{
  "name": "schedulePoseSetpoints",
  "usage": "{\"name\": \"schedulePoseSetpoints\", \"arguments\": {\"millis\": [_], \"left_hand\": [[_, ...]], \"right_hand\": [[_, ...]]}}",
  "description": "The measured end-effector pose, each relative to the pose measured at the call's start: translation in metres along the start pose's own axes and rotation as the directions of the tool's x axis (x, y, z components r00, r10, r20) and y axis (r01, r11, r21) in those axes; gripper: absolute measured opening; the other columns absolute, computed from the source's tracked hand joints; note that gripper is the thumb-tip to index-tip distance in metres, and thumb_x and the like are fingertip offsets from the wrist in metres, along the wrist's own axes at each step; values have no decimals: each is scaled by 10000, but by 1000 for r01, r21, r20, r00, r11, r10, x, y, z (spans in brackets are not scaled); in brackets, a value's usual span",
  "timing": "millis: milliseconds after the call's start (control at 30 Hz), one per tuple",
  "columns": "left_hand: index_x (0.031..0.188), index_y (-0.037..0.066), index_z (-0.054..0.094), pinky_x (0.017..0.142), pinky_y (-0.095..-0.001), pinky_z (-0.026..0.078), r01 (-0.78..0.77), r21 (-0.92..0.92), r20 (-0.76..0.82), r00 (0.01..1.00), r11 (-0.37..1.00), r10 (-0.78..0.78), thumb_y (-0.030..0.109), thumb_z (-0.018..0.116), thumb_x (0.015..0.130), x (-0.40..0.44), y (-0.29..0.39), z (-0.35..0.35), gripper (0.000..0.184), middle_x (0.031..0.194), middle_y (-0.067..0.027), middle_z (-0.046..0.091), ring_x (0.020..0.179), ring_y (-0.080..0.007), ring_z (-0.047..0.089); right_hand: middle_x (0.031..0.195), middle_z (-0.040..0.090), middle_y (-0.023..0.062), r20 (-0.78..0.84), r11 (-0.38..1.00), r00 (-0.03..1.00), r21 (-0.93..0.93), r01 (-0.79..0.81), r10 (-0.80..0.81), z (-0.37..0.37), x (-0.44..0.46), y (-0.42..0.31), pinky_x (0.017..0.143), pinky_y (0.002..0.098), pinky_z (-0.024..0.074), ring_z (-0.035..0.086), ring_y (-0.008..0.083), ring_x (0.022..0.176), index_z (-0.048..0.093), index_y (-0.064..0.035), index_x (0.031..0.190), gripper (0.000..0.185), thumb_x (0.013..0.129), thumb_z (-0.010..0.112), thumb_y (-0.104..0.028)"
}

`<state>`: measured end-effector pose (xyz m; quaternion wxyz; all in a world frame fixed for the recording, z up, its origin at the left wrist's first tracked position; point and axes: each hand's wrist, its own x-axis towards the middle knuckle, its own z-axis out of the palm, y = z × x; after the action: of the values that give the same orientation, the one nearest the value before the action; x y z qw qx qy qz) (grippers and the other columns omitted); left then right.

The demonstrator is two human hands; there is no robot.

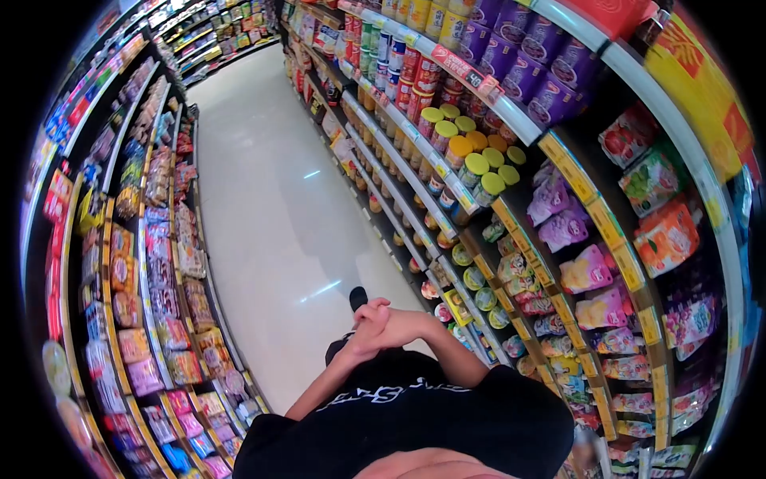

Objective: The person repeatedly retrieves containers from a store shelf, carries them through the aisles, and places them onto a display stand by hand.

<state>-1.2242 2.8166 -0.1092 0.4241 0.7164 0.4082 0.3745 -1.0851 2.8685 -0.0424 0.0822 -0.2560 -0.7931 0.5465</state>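
Observation:
My left hand (365, 340) and my right hand (403, 326) are clasped together in front of my body, the fingers closed over each other. I see no object between them, though the palms are hidden. Both forearms come up from a black T-shirt (487, 415) with white lettering. Just beyond the hands, the tip of a dark shoe (358, 297) shows on the floor. Neither hand touches the shelves; the nearest goods are the small round-lidded cups (484, 298) on the lower right shelves.
A pale shiny floor (263, 168) runs along the aisle. Packaged snacks (163, 279) fill the left shelves. To the right stand jars with yellow-green lids (476, 164), purple tubs (550, 100) and pouches (586, 267). More shelves (211, 36) cross the far end.

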Motion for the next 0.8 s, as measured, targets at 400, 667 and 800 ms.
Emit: {"name": "schedulePoseSetpoints", "arguments": {"millis": [400, 667, 800], "left_hand": [[1360, -52, 368, 982, -402, 405, 87, -252, 268, 963, 964, -17, 496, 416, 961, 294, -28, -154, 680, 1279, -254, 486, 1132, -370, 532], [1495, -44, 155, 1076, -385, 347, 32, -271, 294, 955, 962, 51, 414, 576, 936, 432, -13, -183, 837, 1410, -283, 394, 1268, -391, 459], [1482, -52, 189, 1097, -394, 302, -206, -159, 140, 963, 965, 229, 345, 600, 932, 496, -26, -181, 793, 1401, -230, 390, 1294, -331, 410]], "right_hand": [[1360, 442, 304, -496, 972, 841, 25, -232, 213, -216, 130, -23, 1060, 408, 390, 494, 394, 1245, 254, -2, 1466, 1032, 730, 771, -508], [1506, 284, 266, -819, 993, 561, 115, -40, 118, -316, 166, 12, 1119, 412, 310, 324, 314, 1401, 25, 22, 1522, 1172, 732, 836, -278], [1507, 270, 274, -938, 997, 338, -81, 13, -81, -366, 181, 51, 1130, 431, 280, 304, 342, 1406, 64, 34, 1515, 1096, 763, 808, -256]]}}
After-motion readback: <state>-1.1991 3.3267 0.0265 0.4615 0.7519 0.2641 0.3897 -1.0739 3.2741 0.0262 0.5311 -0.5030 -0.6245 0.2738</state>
